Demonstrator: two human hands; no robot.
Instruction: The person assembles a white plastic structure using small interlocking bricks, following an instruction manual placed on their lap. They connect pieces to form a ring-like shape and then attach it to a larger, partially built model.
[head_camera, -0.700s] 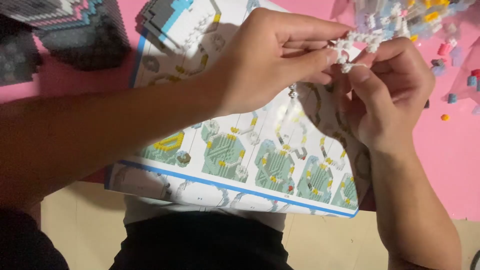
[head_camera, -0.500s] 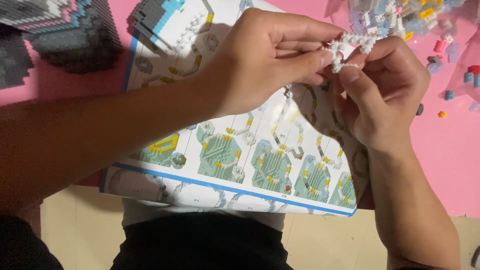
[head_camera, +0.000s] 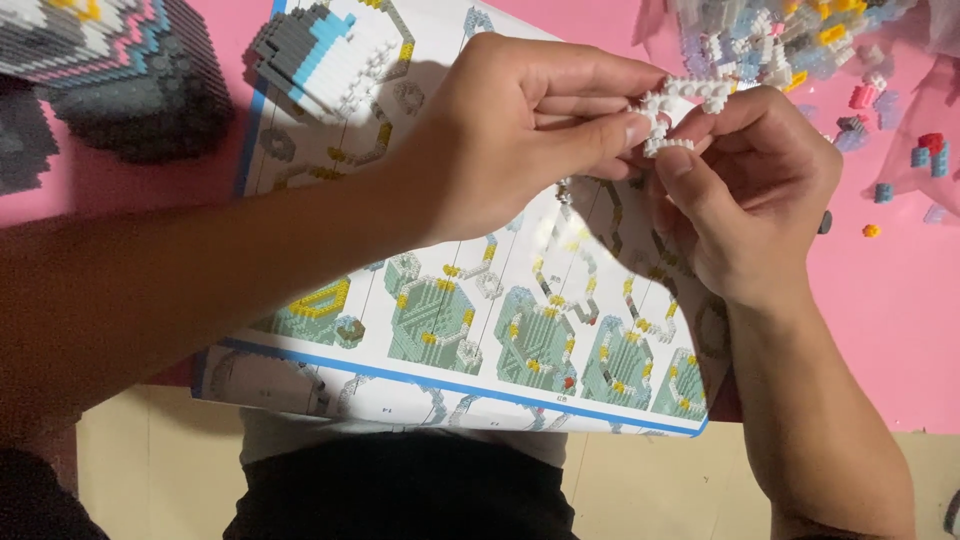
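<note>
**Both hands pinch the white brick piece, barely moved**

Head view: the left hand (head_camera: 520, 130) and right hand (head_camera: 745, 190) each grip the small white brick assembly (head_camera: 680, 110) above the instruction sheet (head_camera: 470, 330), near the desk's (head_camera: 900, 320) far edge. Since a moment ago it has hardly shifted; fitting continues.

A pink desk (head_camera: 900, 320) is carrying everything in view. A large printed instruction sheet (head_camera: 470, 340) is lying flat across the centre of the frame, its lower edge overhanging the desk's near edge. A dark grey block model (head_camera: 120, 80) is sitting in the upper left, with a smaller grey, blue and white block assembly (head_camera: 325, 55) resting on the sheet's top left. A heap of loose small blocks (head_camera: 790, 45) is lying in the upper right; single coloured blocks (head_camera: 925, 150) are scattered at the right edge.
</note>
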